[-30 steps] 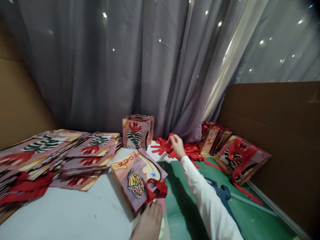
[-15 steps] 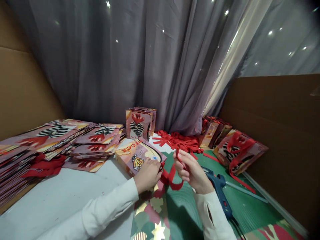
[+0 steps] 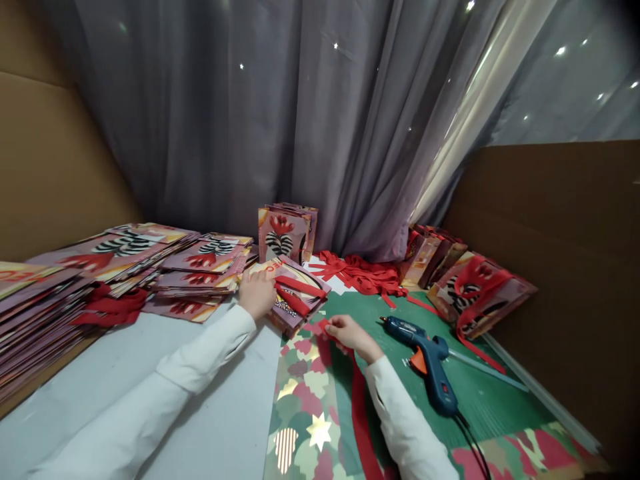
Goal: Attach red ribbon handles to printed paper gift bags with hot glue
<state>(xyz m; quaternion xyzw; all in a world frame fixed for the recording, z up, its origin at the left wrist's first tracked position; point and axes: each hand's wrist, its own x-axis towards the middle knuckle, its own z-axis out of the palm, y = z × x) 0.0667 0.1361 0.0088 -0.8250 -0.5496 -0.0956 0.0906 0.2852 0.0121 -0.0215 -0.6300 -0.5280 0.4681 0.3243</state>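
A printed paper bag (image 3: 300, 277) lies tilted near the middle, with red ribbon across its face. My left hand (image 3: 257, 293) is closed on the bag's left side, its fingertips partly hidden. To the right and nearer, my right hand (image 3: 350, 335) pinches a red ribbon (image 3: 361, 413), which hangs down toward the front edge of the view. A blue glue gun (image 3: 425, 353) with an orange trigger rests on the green mat (image 3: 490, 407), right of my right hand.
Stacks of flat printed bags (image 3: 45, 320) fill the left, with red ribbons (image 3: 113, 308) on them. Upright bags (image 3: 287, 233) stand by the curtain (image 3: 240, 133). A red ribbon pile (image 3: 373, 275) lies behind the mat; bags with ribbons (image 3: 480, 293) sit at right by cardboard (image 3: 560, 220).
My left hand has moved left along the bag, and red ribbon now crosses its face. My right hand has come down and left with its ribbon, uncovering the glue gun.
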